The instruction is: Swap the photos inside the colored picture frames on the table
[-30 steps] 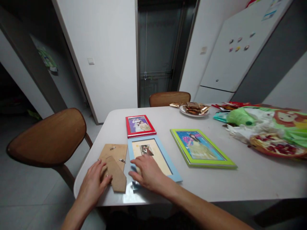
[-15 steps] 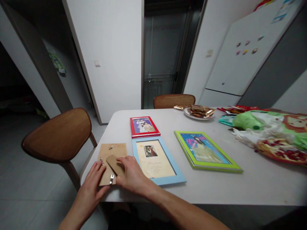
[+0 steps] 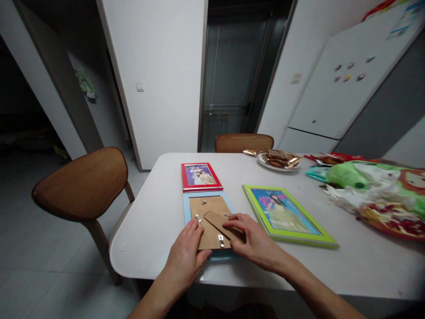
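Note:
A brown picture-frame backing board (image 3: pixel 210 238) with metal clips and a fold-out stand leg (image 3: pixel 217 219) lies over the light blue picture frame (image 3: pixel 186 208), covering most of its opening. At the board's lower left, my left hand (image 3: pixel 184 246) grips the edge, fingers on top and thumb along the near side. My right hand (image 3: pixel 255 241) closes on the right side, its fingers on the stand leg. Just beyond the blue frame lies a red picture frame (image 3: pixel 202 189) with a photo. A lime green picture frame (image 3: pixel 288 235) holding a photo lies to the right.
The white table (image 3: pixel 146 221) has a rounded left corner. Wooden chairs (image 3: pixel 83 184) stand at its left and far side. Toward the back right are a plate of wrapped snacks (image 3: pixel 279 160), a green bag (image 3: pixel 348 175) and a red dish with pomegranate pieces (image 3: pixel 395 219).
Both hands have carried the backing board rightward from the bare table onto the blue frame. Its printed sheet is now covered. The camera view has shifted slightly.

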Demonstrator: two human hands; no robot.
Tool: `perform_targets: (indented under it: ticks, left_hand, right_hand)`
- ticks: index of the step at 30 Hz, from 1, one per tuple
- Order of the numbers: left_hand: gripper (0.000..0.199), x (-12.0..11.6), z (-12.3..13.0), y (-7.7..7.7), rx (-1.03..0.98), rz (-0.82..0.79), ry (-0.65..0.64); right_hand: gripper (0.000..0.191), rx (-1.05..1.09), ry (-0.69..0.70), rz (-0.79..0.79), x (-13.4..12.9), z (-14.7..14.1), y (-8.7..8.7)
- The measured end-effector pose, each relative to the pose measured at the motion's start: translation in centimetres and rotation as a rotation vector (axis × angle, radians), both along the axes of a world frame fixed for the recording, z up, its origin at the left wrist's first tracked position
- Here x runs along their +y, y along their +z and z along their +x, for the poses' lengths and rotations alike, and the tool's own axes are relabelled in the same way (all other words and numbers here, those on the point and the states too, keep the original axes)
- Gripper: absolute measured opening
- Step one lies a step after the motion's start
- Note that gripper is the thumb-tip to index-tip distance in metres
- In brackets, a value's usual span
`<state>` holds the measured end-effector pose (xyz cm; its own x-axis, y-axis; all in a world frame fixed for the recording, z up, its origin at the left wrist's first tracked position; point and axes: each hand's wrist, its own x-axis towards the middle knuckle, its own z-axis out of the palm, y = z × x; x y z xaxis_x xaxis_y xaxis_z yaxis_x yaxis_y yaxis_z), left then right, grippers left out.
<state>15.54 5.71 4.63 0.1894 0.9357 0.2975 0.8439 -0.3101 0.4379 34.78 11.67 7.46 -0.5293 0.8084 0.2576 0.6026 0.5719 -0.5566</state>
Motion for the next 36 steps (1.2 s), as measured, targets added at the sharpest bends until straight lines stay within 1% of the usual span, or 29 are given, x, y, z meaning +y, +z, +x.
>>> perform_targets:
  ticks: [3, 6, 10, 12, 15, 17, 18, 20, 22, 24, 26, 29, 31, 36]
  left_hand:
    - [0.045, 0.5, 0.8, -0.2, 0.036, -0.061, 0.034]
    - [0.044, 0.6, 0.6, -0.4, 0.072, -0.095, 0.073]
    - [0.042, 0.5, 0.1, -0.6, 0.081, -0.145, 0.046]
    - [0.048, 0.4, 0.0, -0.7, 0.079, -0.169, 0.024]
    - [0.061, 0.2, 0.1, -0.8, 0.08, -0.179, 0.012]
    - [0.064, 0.1, 0.4, -0.7, 0.079, -0.181, 0.003]
    - [0.062, 0.0, 0.5, -0.7, 0.074, -0.18, 0.001]
    - [0.049, -0.1, 0.6, -0.6, 0.053, -0.175, 0.003]
    - [0.037, -0.2, 0.5, -0.6, 0.026, -0.163, 0.003]
    - [0.03, -0.3, 0.4, -0.5, 0.003, -0.155, -0.003]
    - [0.026, -0.3, 0.2, -0.5, -0.014, -0.154, -0.007]
    - [0.025, -0.3, -0.2, -0.7, -0.03, -0.165, -0.012]
    - [0.026, -0.2, -0.5, -0.8, -0.036, -0.173, -0.016]
    - [0.027, -0.2, -0.7, -1.2, -0.046, -0.175, -0.007]
  right_hand:
    - [0.037, -0.034, -0.006, -0.001, 0.6, 0.6, -0.7]
    - [0.039, -0.031, 0.018, 0.011, 1.1, 0.2, -1.4]
    - [0.041, -0.035, 0.051, 0.027, 1.2, -0.5, -2.2]
    - [0.04, -0.047, 0.06, 0.043, 1.2, -0.7, -2.5]
    - [0.04, -0.083, 0.07, 0.068, 1.1, -0.8, -2.7]
    - [0.04, -0.115, 0.075, 0.083, 0.9, -0.8, -2.8]
    - [0.04, -0.128, 0.075, 0.089, 0.8, -0.8, -2.8]
    - [0.04, -0.143, 0.073, 0.093, 0.7, -0.7, -2.7]
    - [0.035, -0.141, 0.062, 0.09, 0.8, -0.6, -2.6]
    - [0.029, -0.125, 0.053, 0.107, 0.9, -0.7, -2.5]
    - [0.026, -0.118, 0.084, 0.15, 0.8, -0.8, -2.4]
    - [0.024, -0.15, 0.196, 0.223, 0.2, -1.2, -2.4]
    - [0.023, -0.179, 0.246, 0.258, -0.3, -1.5, -2.6]
    - [0.024, -0.212, 0.268, 0.299, -0.8, -1.5, -3.0]
